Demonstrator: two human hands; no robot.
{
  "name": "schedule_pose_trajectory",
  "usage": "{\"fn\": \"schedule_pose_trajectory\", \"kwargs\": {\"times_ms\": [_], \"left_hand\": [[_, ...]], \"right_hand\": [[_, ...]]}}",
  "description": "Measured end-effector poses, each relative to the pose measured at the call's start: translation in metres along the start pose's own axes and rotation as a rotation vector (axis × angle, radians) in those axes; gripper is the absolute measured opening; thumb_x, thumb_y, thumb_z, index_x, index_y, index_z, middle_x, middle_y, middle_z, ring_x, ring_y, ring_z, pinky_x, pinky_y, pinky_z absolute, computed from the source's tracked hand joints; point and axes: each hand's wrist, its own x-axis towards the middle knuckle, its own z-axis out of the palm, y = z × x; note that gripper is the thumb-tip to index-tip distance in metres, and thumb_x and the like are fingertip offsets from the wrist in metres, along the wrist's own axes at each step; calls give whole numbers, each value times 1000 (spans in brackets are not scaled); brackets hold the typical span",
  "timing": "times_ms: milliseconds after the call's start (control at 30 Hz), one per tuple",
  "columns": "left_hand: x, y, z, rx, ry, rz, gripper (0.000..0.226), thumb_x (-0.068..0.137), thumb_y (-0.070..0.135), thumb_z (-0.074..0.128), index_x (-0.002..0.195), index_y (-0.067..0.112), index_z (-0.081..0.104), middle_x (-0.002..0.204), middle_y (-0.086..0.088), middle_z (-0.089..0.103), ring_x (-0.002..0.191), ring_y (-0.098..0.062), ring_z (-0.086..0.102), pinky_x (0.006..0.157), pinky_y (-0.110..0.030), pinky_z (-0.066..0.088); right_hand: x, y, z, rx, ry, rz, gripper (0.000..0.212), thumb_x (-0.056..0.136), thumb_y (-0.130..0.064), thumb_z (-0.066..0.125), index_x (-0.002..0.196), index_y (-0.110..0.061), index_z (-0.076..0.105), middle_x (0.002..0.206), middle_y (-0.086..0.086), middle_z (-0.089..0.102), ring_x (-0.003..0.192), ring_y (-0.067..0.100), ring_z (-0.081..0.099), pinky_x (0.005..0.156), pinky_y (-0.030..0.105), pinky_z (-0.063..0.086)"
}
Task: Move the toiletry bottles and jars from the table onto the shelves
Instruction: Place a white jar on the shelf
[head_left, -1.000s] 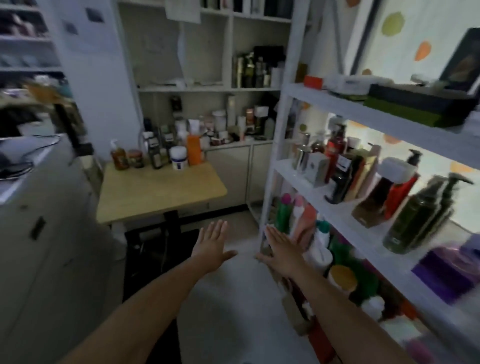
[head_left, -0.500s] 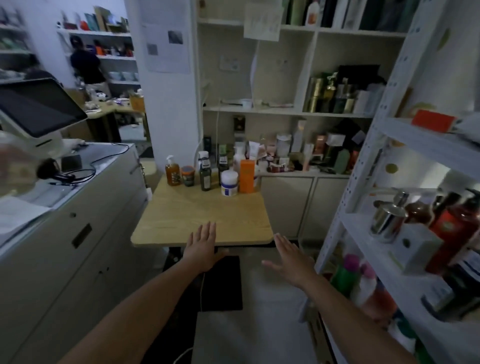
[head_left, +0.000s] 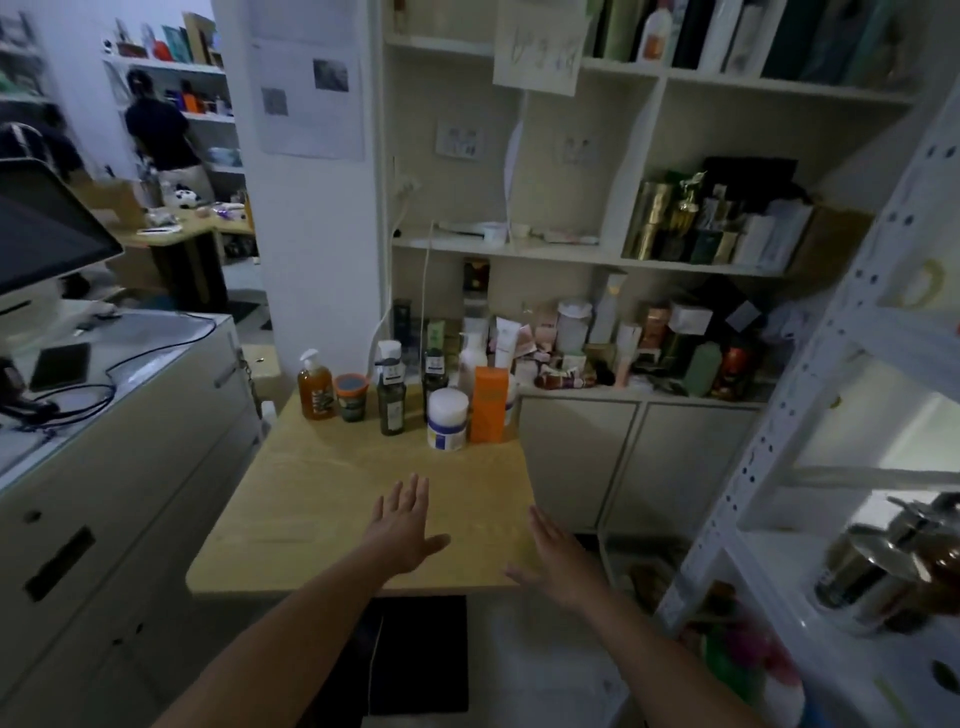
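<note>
Far right: white metal shelves (head_left: 774, 441). Ahead: wooden surface (head_left: 322, 499), its far edge lined with orange carton (head_left: 489, 404), amber pump bottle (head_left: 315, 387), dark green bottle (head_left: 391, 397) and white jar (head_left: 447, 420). Forearms outstretched. Left hand (head_left: 402, 525) flat over the surface's near part, right hand (head_left: 558, 558) at its right corner. Each grip wide, empty.

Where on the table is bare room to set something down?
The near half of the table is bare, between the white jar and the front edge; the left hand hovers there. The far edge is crowded: pump bottle, dark bottles, orange box.
</note>
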Motion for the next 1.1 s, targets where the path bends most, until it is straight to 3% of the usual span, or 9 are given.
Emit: {"fn": "schedule_pose_trajectory", "kwargs": {"times_ms": [167, 367, 667, 967, 1100], "left_hand": [[86, -14, -38, 4, 50, 30, 93, 91, 59, 43, 150, 15, -14, 158, -6, -17, 146, -27, -10, 118, -46, 1], [164, -40, -76, -34, 118, 47, 90, 92, 49, 49, 151, 15, -10, 158, -7, -16, 146, -27, -13, 118, -45, 1], [227, -72, -44, -31, -8, 0, 94, 91, 45, 55, 150, 14, -11, 158, -7, -15, 146, -26, -11, 118, -43, 3], [308, -86, -33, -82, -175, -28, 99, 89, 42, 59, 149, 13, -13, 159, -7, -14, 146, -25, -10, 120, -42, 7], [341, -85, -24, -205, -275, 8, 102, 86, 26, 66, 150, 12, -12, 159, -10, -5, 146, -27, 6, 117, -37, 20]], "right_hand": [[93, -6, -36, -37, -16, 6, 99, 83, -71, 42, 150, -18, -8, 159, -2, -8, 146, 20, 5, 118, 37, 16], [178, -24, -54, 91, 22, 9, 98, 82, -71, 44, 150, -24, -9, 159, -6, -8, 146, 18, 7, 116, 37, 21], [264, -31, -23, 235, -174, 55, 95, 86, -61, 49, 150, -22, -10, 159, -5, -7, 145, 18, 11, 112, 33, 24], [354, -27, 10, 439, -205, -40, 104, 81, -60, 57, 148, -21, -13, 159, -2, -9, 146, 20, 6, 117, 35, 21], [385, -20, 27, 561, -179, -42, 108, 82, -41, 68, 146, -21, -17, 158, -3, -7, 146, 20, 6, 117, 38, 21]]}}
